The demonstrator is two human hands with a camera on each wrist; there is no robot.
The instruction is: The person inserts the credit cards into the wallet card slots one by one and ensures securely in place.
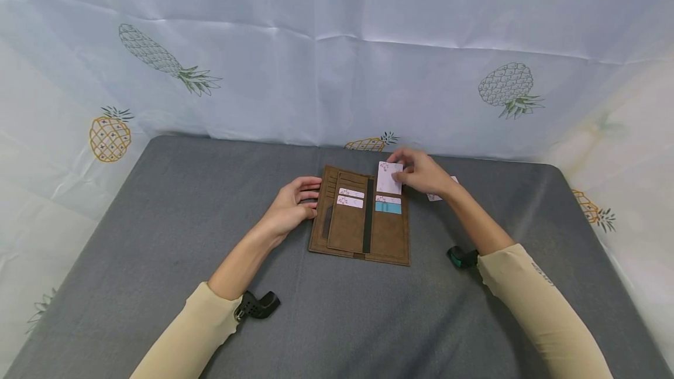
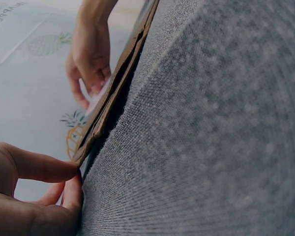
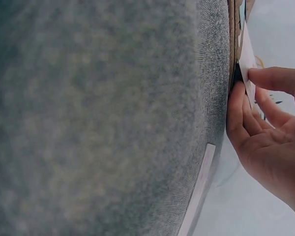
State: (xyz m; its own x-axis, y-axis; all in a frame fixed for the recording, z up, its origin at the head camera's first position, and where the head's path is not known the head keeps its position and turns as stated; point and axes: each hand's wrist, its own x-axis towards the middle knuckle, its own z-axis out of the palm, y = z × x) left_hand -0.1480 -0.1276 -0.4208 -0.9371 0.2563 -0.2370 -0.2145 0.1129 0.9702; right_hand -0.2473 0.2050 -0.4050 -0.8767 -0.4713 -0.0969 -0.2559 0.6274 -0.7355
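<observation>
A brown wallet (image 1: 387, 244) lies unfolded on the grey table. My left hand (image 1: 289, 206) pinches its left edge between thumb and fingers, as the left wrist view shows up close. My right hand (image 1: 419, 172) holds a white card (image 1: 388, 179) with a pink flower print, thumb on its face and fingers behind it. The card stands upright over the top of the wallet's right side. Below it, a flowered card and a blue card (image 1: 388, 207) peek out of slots. Two more flowered cards (image 1: 350, 201) sit in slots on the left side.
Another flowered card (image 1: 434, 197) lies on the grey tablecloth (image 1: 210, 203) right of the wallet, partly covered by my right hand. Behind the table hangs a pale curtain (image 1: 337, 86) printed with pineapples.
</observation>
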